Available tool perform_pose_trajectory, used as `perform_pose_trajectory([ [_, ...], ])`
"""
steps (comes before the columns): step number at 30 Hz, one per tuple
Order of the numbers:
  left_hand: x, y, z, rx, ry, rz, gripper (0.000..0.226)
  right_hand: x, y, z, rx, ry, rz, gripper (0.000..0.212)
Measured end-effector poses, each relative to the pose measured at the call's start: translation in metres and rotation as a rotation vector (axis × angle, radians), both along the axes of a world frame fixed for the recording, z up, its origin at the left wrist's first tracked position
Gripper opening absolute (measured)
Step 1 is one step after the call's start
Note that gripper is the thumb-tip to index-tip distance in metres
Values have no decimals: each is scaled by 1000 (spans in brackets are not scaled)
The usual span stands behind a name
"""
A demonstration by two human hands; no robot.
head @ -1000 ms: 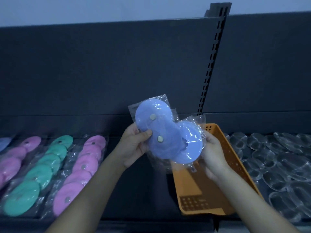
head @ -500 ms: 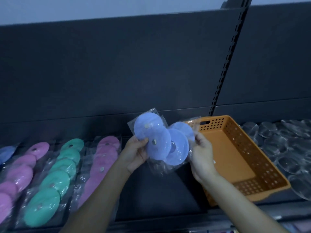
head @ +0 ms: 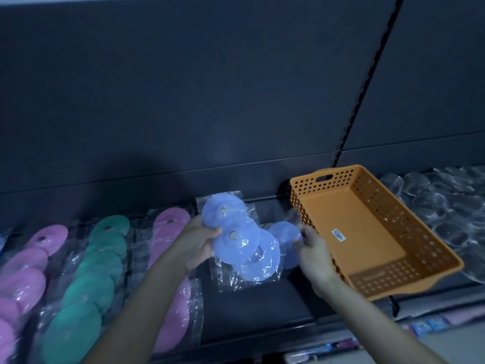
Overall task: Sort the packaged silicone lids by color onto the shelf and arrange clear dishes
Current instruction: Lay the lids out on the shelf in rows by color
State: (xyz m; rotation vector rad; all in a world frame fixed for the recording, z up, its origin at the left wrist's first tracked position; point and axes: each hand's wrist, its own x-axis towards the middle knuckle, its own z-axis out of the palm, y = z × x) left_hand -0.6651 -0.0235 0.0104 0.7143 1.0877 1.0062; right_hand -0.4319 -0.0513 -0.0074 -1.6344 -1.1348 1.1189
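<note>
A clear plastic pack of blue silicone lids (head: 242, 240) hangs just above the dark shelf (head: 249, 311), between the pink row and the orange basket. My left hand (head: 195, 245) grips its left end, thumb on top of a lid. My right hand (head: 313, 254) pinches the pack's right end. On the shelf to the left lie a pink pack (head: 170, 227), a green pack (head: 91, 271) and another pink pack (head: 29, 269). Clear dishes (head: 446, 203) are piled on the shelf at the far right.
An orange perforated basket (head: 322, 185) with nothing in it stands on the shelf right of my hands, touching the dish pile. A slotted upright (head: 351, 122) splits the dark back panel. Packaged goods (head: 425, 327) show on a lower level at bottom right.
Both hands have brought the blue pack down and a little left, from chest height to just over the shelf gap beside the pink row. The view has swung left, showing the whole basket.
</note>
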Motion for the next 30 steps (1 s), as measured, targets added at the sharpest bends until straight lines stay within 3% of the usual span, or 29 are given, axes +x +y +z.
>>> perform_pose_trajectory([
  [6, -6, -5, -9, 89, 318, -11, 51, 4, -1, 7, -3, -80, 39, 36],
  [8, 0, -3, -16, 51, 304, 8, 49, 2, -2, 10, -9, -34, 57, 35],
  [13, 17, 1, -14, 31, 411, 20, 34, 3, -2, 13, -52, -37, 70, 61],
  [16, 19, 6, -17, 86, 587, 15, 21, 2, -4, 14, -21, -53, 87, 85],
  [18, 16, 11, -22, 116, 728, 33, 6, 1, -4, 18, 21, -41, 97, 86],
  [22, 11, 11, -22, 46, 647, -22, 12, -4, -5, 23, -18, -132, 298, 61],
  [26, 11, 5, -19, -28, 517, -209, 28, -5, -5, 16, 18, -265, 321, 33],
  [30, 12, 6, -21, -87, 494, -241, 25, -4, -2, 14, 27, -438, 527, 66],
])
